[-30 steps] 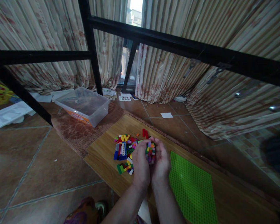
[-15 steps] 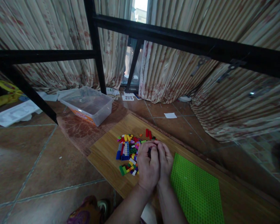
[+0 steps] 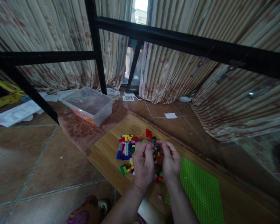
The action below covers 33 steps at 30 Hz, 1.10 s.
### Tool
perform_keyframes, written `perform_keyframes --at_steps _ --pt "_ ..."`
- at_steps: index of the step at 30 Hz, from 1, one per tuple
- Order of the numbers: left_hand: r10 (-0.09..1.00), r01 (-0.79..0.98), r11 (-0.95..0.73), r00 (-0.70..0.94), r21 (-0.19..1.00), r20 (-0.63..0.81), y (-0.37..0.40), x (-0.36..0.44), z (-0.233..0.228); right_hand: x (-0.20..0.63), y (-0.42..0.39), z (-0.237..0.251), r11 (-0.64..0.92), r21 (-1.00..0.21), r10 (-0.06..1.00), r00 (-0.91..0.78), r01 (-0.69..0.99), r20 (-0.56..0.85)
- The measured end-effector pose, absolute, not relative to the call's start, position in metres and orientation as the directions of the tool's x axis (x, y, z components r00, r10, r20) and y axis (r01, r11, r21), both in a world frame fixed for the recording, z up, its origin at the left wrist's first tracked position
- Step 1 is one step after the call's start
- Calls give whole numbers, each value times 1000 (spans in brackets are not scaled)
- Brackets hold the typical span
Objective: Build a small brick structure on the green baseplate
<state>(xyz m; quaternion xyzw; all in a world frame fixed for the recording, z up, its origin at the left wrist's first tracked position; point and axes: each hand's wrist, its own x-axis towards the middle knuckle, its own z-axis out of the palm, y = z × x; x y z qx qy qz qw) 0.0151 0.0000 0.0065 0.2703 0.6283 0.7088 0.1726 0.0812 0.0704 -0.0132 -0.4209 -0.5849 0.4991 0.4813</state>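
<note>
Over a pile of toy building bricks (image 3: 125, 149), my left hand (image 3: 143, 165) is closed, its thumb pressed along curled fingers. Whatever lies between those fingers is hidden from view. My right hand (image 3: 172, 161) sits just to its right, a gap between the two, with thumb and fingertips pinched together. Anything in that pinch is too small to make out. Bricks of many colours show in the gap between the hands, some orange and red. The green studded baseplate (image 3: 201, 189) lies right of my right hand, partly covered by my forearm.
The bricks lie on a wooden table (image 3: 104, 152). Two red bricks (image 3: 148, 133) lie at the pile's far edge, and a small purple brick (image 3: 159, 196) lies near me. A clear plastic bin (image 3: 102, 112) stands beyond the table's left end. A black metal frame (image 3: 177, 39) crosses above.
My hands have come apart from being clasped together. The left moved slightly left and the right moved right, uncovering bricks between them and the purple brick.
</note>
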Motion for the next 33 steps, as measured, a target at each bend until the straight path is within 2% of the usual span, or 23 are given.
perform_keyframes --at_steps 4,7,13,19,21,23,25,27,29,33 --pt "523 74 -157 -839 985 147 -6 2 13 94 107 -10 243 -963 950 -231 112 213" --pt "449 78 -174 -881 982 150 -12 -15 17 92 142 -13 297 -940 903 -370 169 219" --pt "269 123 -55 -954 991 134 -25 -55 16 72 173 -18 339 -934 712 -680 114 175" --pt "220 130 106 -970 986 104 -55 -51 -1 54 157 -16 287 -957 632 -759 46 154" --pt "259 176 164 -957 971 129 -75 -41 -6 47 151 -14 268 -963 589 -796 25 143" --pt "375 303 203 -903 931 212 -97 -29 -9 43 149 -12 249 -969 534 -836 10 128" --pt "541 437 276 -807 856 237 -116 -15 -11 42 151 -12 238 -971 508 -852 -5 128" --pt "669 538 333 -713 774 209 -128 -3 -15 47 159 -14 225 -974 557 -816 -32 155" --pt "751 582 385 -649 716 124 -133 6 -20 60 168 -20 193 -980 657 -735 -52 169" --pt "799 626 486 -601 610 -21 -127 10 -25 95 172 -37 153 -988 829 -541 -27 143"
